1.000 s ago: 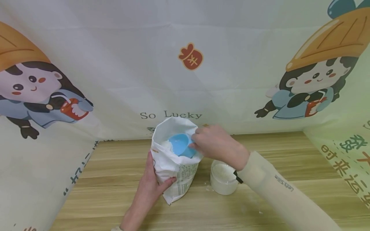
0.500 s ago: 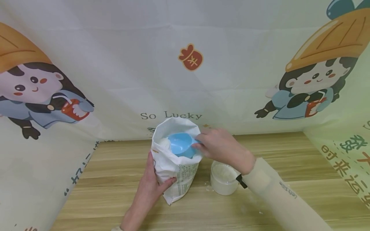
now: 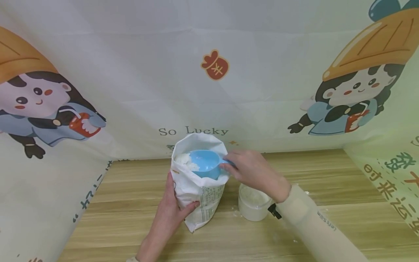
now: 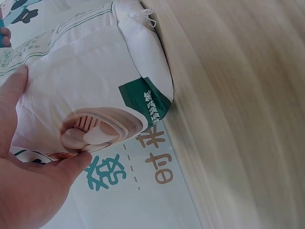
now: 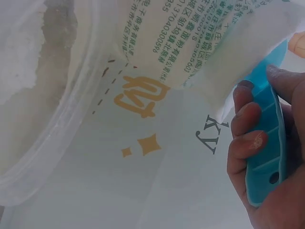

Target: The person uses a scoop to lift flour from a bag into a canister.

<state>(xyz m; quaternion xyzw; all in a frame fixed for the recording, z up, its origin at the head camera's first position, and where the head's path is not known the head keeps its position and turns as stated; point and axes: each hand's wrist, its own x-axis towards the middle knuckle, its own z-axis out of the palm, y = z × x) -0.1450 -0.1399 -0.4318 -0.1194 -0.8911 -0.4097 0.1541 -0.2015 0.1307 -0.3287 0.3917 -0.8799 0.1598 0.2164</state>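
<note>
A white printed bag (image 3: 196,196) of white powder stands upright on the table with its top wide open. My left hand (image 3: 175,207) grips its lower left side, thumb across the front; the left wrist view shows the fingers and thumb around the bag (image 4: 81,90). In the bag's mouth sits a blue scoop (image 3: 206,162), its bowl beside a heap of white powder (image 3: 186,160). My right hand (image 3: 253,171) holds the scoop's handle (image 5: 267,152), fingers curled round it, at the bag's right rim. Some powder sticks to the fingers in the right wrist view.
A round clear tub (image 3: 253,205) with white powder in it stands on the wooden table (image 3: 131,203), right of the bag and under my right forearm. Specks of powder lie around it. A printed cloth (image 3: 147,72) hangs behind and at both sides.
My right hand has drawn the scoop a little to the right and levelled it, so its bowl and more of the handle show. More powder is visible at the left. The left hand has stayed.
</note>
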